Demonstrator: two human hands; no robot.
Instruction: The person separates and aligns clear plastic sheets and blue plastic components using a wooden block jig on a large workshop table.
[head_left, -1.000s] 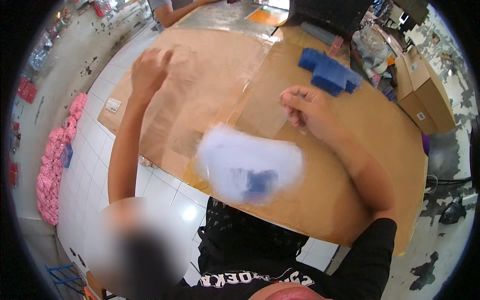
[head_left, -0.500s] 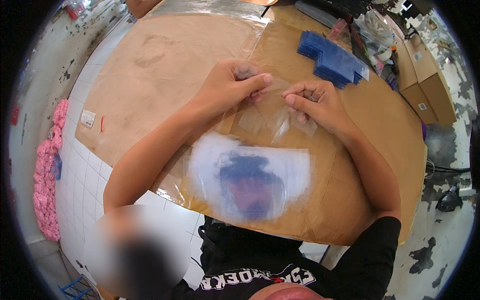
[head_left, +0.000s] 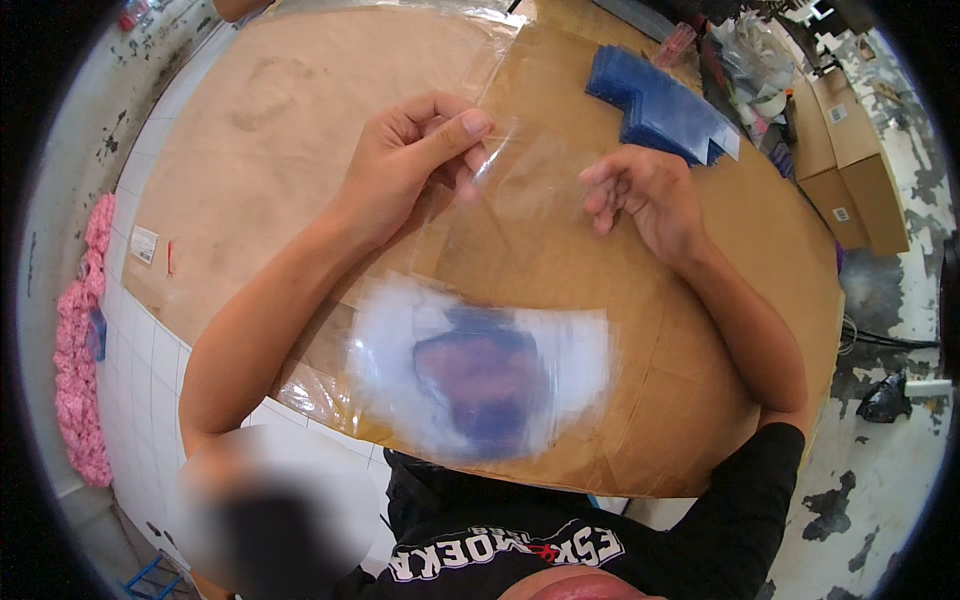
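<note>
My left hand (head_left: 425,155) pinches the edge of a clear plastic sheet (head_left: 500,165) between thumb and fingers, above the brown-covered table. The sheet is see-through, so its full outline is hard to make out. To its right, my right hand (head_left: 645,200) hovers with fingers loosely bent and apart, slightly blurred, and holds nothing that I can see. Nearer to me lies a spread pile of clear plastic pieces (head_left: 575,365), whitish at the sides and bluish and reddish in the middle. A stack of blue plastic pieces (head_left: 655,105) sits beyond my right hand.
Cardboard boxes (head_left: 850,160) and bagged clutter (head_left: 750,60) stand past the table's right side. A pink bundle (head_left: 80,370) lies on the white tiled floor at left. Part of another person's arm (head_left: 238,8) shows at the far left edge of the table.
My left hand has moved left with the clear sheet. My right hand has drawn away from it, its pinch loosened. The whole view has shifted slightly.
</note>
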